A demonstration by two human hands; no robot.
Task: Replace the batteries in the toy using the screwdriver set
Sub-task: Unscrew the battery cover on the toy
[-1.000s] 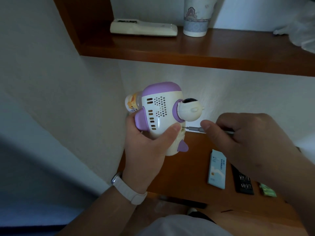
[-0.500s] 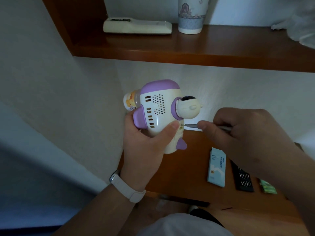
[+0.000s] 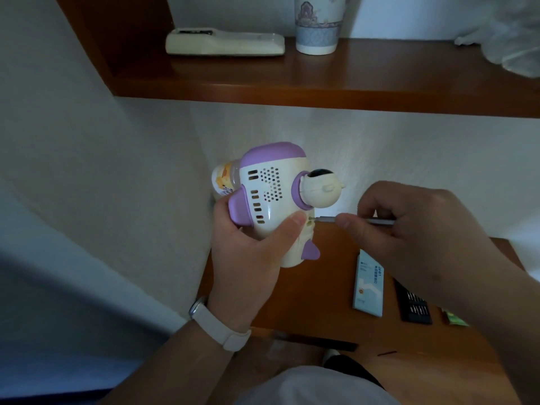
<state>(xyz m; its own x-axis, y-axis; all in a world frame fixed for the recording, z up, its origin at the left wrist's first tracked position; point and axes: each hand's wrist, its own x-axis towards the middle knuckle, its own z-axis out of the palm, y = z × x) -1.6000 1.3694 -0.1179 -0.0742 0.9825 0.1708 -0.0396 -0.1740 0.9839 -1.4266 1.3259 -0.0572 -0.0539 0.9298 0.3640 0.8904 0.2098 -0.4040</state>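
Two hands in play: left hand [image 3: 248, 258], right hand [image 3: 415, 229]. One toy [image 3: 271, 200], and on it I count two purple fins, an upper fin [image 3: 241, 209] and a lower fin [image 3: 310, 249]. One screwdriver [image 3: 330, 220], just the one. One watch [image 3: 217, 328], on the left wrist. Down on the desk [image 3: 292, 302]: one pale blue box [image 3: 368, 283], one black bit tray [image 3: 413, 302], one small green pack [image 3: 454, 318]. That's three items there. The bits in the tray are too small to count from here. Up on the shelf [image 3: 350, 77]: one remote [image 3: 225, 45], one cup [image 3: 318, 30], one crumpled plastic bag [image 3: 511, 30]. Three again. And two wooden surfaces in all.
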